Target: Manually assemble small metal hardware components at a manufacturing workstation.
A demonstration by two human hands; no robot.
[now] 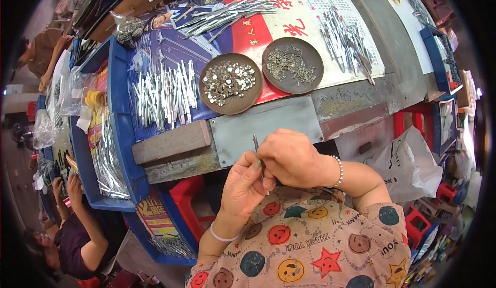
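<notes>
My left hand [241, 185] and my right hand [290, 157] meet in front of the table edge, fingers closed around one slim metal strip [256, 142]. Its pointed end sticks up above the fingers; most of the rest is hidden between them. Beyond my hands lies a grey metal plate [266, 127]. Past that stand two round brown dishes: the left dish [205, 92] holds small shiny round discs, the right dish [269, 60] holds short thin metal pins. Flat silver strips [164, 92] lie in a pile left of the dishes.
More metal strips lie in piles at the far middle [227, 18] and right [347, 42]. A wooden block [173, 142] sits at the left front edge. Blue trays [135, 151] of strips flank the table. At far left, a person in dark clothing [85, 244] works.
</notes>
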